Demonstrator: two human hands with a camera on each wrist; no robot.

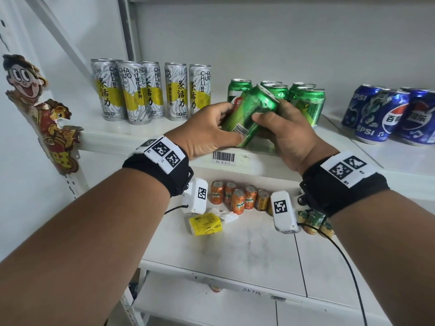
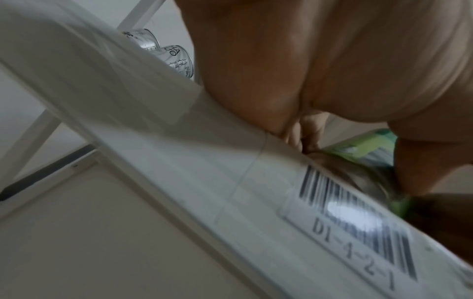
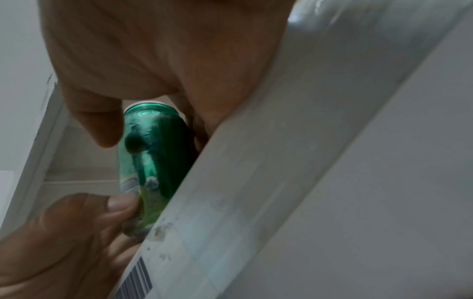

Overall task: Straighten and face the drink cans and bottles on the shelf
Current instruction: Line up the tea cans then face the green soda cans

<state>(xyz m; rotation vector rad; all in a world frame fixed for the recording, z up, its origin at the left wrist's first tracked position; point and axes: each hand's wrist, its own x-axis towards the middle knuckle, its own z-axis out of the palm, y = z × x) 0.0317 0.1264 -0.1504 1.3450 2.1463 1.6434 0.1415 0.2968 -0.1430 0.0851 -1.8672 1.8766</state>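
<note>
White metal shelf (image 1: 150, 135): carries tall silver-and-yellow tea cans (image 1: 131, 92), blue cola cans (image 1: 386, 114), upright green cans (image 1: 306, 102). Tilted green aluminium can (image 1: 251, 114): above front edge, left hand (image 1: 207, 132) and right hand (image 1: 292, 135) each wrapping it, grip closed, likely turning label forward.
</note>
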